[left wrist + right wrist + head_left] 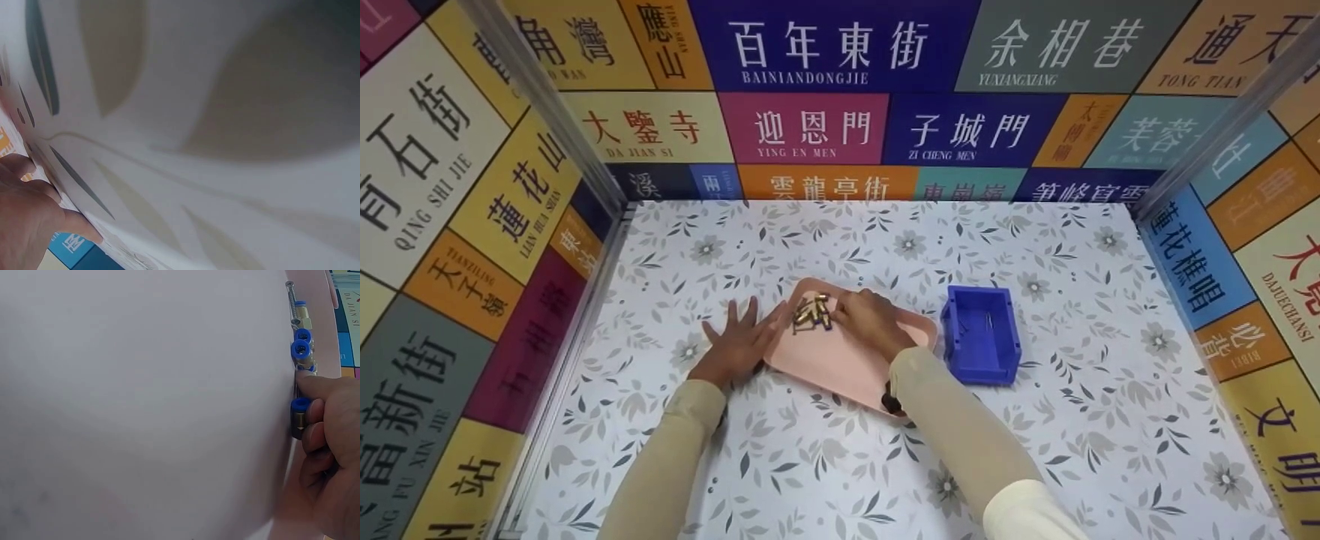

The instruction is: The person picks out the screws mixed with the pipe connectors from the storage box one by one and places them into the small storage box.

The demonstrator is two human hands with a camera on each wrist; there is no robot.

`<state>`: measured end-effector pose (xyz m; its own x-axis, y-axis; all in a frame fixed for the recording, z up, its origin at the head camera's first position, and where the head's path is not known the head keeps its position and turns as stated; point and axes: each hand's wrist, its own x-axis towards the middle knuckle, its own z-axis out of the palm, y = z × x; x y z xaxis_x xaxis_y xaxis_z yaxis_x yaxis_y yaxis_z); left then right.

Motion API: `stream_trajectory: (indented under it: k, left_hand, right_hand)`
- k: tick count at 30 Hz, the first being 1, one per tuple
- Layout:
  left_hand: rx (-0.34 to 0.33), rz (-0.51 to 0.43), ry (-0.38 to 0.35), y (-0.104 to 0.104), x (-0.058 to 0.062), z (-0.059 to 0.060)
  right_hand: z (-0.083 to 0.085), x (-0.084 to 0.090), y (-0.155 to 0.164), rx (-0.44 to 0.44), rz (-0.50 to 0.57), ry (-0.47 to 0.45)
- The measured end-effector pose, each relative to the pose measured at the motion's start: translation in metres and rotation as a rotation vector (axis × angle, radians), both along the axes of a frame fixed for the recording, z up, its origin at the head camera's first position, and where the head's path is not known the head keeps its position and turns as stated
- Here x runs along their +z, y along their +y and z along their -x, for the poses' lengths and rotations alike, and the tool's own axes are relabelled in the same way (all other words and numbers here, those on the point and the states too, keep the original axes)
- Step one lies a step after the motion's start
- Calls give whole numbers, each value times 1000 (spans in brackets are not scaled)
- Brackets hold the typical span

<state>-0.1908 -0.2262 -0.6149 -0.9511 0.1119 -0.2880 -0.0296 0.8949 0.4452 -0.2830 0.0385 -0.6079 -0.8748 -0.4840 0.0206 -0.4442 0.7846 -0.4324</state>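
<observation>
The left hand (739, 341), fingers spread and holding nothing, lies at the left edge of the tray (825, 360). Inside, the blue-tipped fittings (814, 309) look like brass: probably stiff, dense, slick, best pinched round the barrel. The right hand (870, 319) curls against them; whether it grips one, I cannot tell. Its sleeve (960, 420) hides part of the tray. The bin's (986, 375) thin contents (988, 321) are unclear.
</observation>
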Motion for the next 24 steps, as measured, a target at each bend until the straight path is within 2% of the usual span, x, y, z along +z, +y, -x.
stream_trajectory:
  k: [8, 16, 24]
  left_hand:
    - [-30, -22, 16, -2, -1, 2]
    - [-20, -19, 5, -1, -2, 3]
    - [-19, -6, 9, -1, -4, 4]
  right_hand:
    - [-4, 4, 0, -23, 56, -40]
    - [-2, 6, 3, 8, 264, -122]
    - [-2, 9, 8, -24, 413, -226]
